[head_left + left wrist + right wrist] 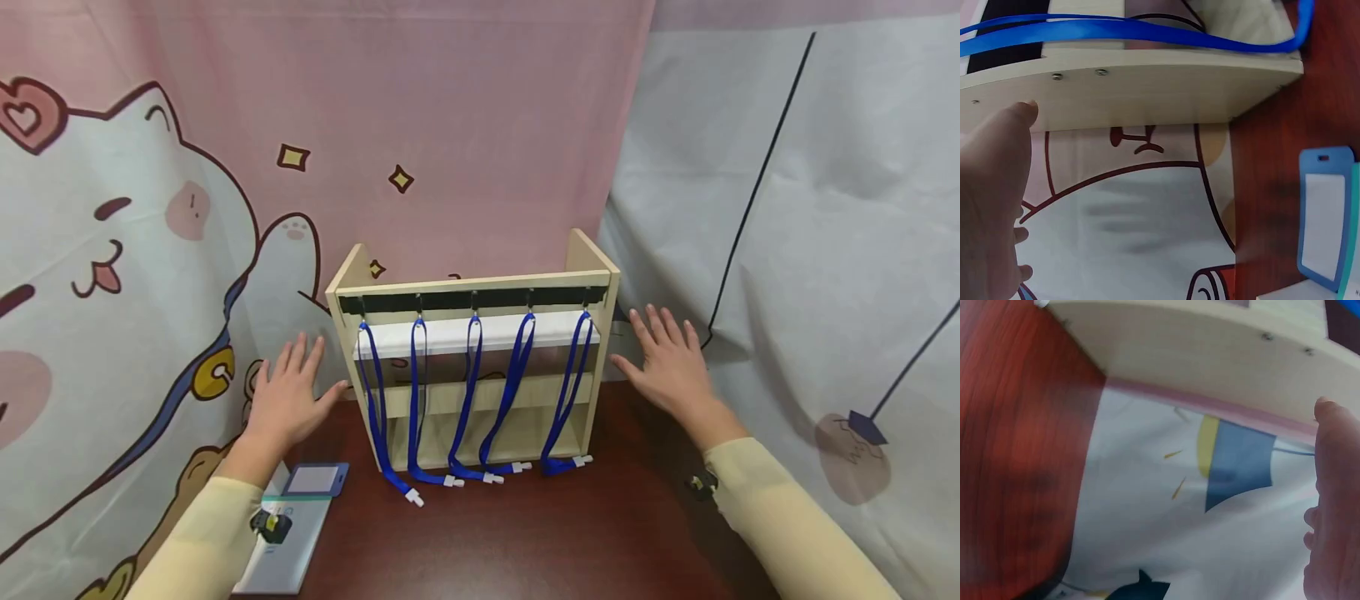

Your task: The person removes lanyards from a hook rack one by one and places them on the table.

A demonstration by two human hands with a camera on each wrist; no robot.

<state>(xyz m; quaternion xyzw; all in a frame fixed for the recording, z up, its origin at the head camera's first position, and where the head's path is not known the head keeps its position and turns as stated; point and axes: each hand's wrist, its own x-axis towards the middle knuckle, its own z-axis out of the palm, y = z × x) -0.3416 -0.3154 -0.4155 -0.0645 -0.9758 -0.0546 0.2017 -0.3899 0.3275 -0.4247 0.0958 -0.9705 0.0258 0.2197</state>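
Hands spread flat, fingers straight, gripping nothing: I see my left hand [288,398] and right hand [670,363] flanking the wooden rack [480,292] of blue lanyards [465,400].

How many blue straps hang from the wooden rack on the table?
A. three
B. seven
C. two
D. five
D: five blue straps hang side by side from the dark strip along the top of the wooden rack, their white clips lying on the table.
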